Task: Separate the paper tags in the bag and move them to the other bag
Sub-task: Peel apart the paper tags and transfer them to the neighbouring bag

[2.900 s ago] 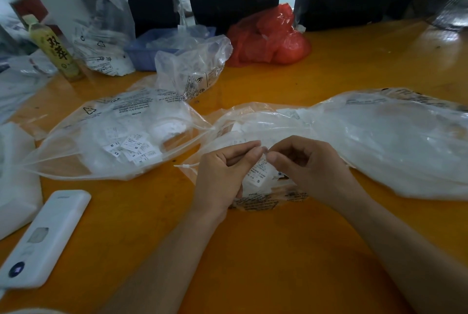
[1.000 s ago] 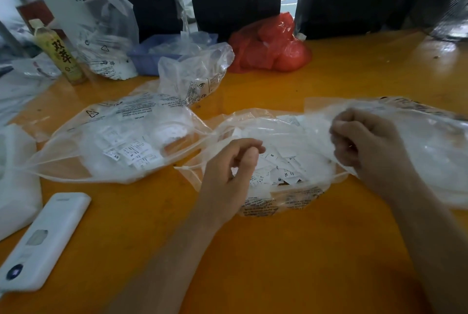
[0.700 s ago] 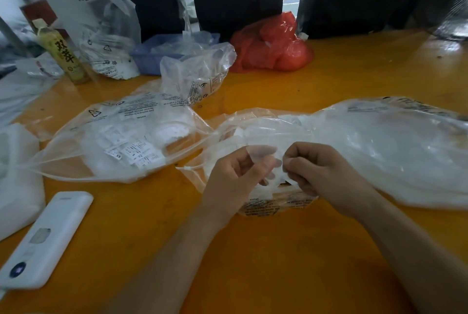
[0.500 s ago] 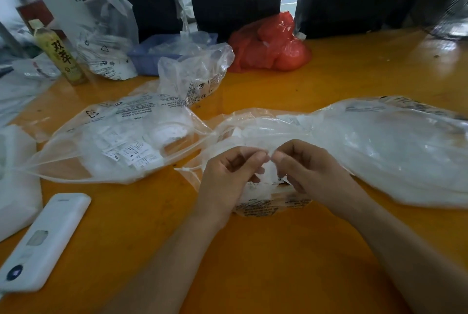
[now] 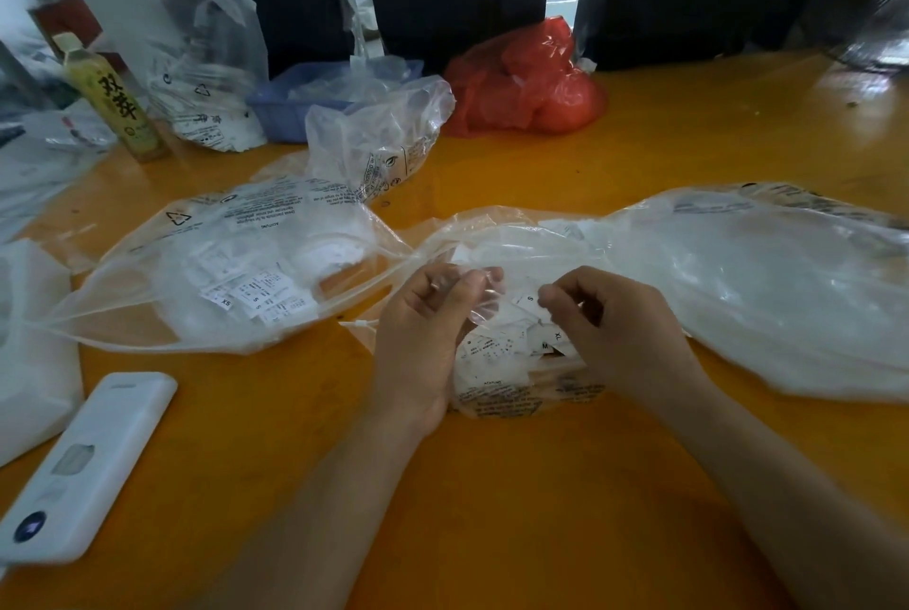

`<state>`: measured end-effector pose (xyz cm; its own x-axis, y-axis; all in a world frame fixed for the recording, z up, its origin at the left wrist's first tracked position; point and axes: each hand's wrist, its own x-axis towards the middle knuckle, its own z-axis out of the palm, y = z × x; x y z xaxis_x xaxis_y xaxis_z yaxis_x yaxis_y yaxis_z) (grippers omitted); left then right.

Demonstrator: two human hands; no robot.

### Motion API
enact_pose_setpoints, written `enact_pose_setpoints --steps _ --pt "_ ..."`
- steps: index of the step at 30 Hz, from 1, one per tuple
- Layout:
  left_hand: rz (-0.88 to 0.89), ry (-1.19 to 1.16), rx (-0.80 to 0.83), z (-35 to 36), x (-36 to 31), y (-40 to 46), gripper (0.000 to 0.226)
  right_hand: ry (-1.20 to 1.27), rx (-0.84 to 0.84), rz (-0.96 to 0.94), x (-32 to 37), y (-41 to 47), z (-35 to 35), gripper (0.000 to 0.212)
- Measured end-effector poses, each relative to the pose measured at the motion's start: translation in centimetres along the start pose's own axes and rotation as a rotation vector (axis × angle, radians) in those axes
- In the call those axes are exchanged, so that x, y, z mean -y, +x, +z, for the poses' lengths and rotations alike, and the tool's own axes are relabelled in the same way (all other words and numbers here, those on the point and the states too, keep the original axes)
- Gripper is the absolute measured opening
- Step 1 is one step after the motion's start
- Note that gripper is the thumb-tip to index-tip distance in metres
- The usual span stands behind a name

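At an orange worktable [image 5: 565, 486] crowded with plastic bags, a person bends over the middle bag [image 5: 521, 393], a clear one lying between two others and holding a loose heap of paper tags [image 5: 497, 349] printed with sizes. The left hand [image 5: 423, 329] has its fingers curled and appears to pinch the thin clear film at the bag's mouth, lifting it; whether a tag is caught in that pinch as well cannot be told. The right hand [image 5: 615, 329], fingers tightly curled, pinches a single tag marked S [image 5: 529, 302] at its edge, just above the heap. To the left lies a second clear bag [image 5: 236, 265] with more tags showing through it; to the right, touching the middle one, a large clear bag [image 5: 767, 294] with pale contents that cannot be made out. A white remote-like device [image 5: 83, 467], a drink bottle [image 5: 115, 103], a blue tray [image 5: 290, 103] and a red bag [image 5: 526, 78] sit around the work. The risk from here looks plain enough: the tags are small and light, so a neighbouring tag could cling to the one being drawn out and drop onto the table on the way across, or the slack film could fall shut if the left hand eases its hold.
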<state>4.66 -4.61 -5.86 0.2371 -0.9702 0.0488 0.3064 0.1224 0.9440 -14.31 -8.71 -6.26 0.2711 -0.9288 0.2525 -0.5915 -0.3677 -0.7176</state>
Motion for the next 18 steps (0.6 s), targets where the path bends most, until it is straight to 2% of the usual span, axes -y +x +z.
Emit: enact_pose_setpoints --steps 3,7,11,12,14,18 --pt "-0.036 -0.101 -0.046 -0.5 -0.2 0.3 0.008 -0.279 -0.057 -0.046 -0.7 0.4 0.0 0.011" --pt "-0.061 -0.035 -0.073 -0.5 -0.3 0.3 0.024 -0.404 0.035 -0.115 -1.0 0.3 0.8 0.03" --pt "-0.05 0.05 -0.04 -0.3 -0.3 -0.1 0.002 -0.55 0.072 -0.111 -0.3 0.6 1.6 0.043" --pt "-0.05 0.061 -0.04 -0.3 -0.3 -0.2 0.004 -0.58 0.087 -0.092 -0.2 0.8 1.8 0.044" --pt "-0.054 0.083 -0.044 -0.3 -0.1 -0.2 0.003 -0.63 0.108 -0.08 0.0 1.0 2.0 0.041" --pt "-0.06 0.117 -0.057 -0.3 0.2 -0.2 0.018 -0.642 0.096 -0.117 0.2 0.9 1.7 0.029"
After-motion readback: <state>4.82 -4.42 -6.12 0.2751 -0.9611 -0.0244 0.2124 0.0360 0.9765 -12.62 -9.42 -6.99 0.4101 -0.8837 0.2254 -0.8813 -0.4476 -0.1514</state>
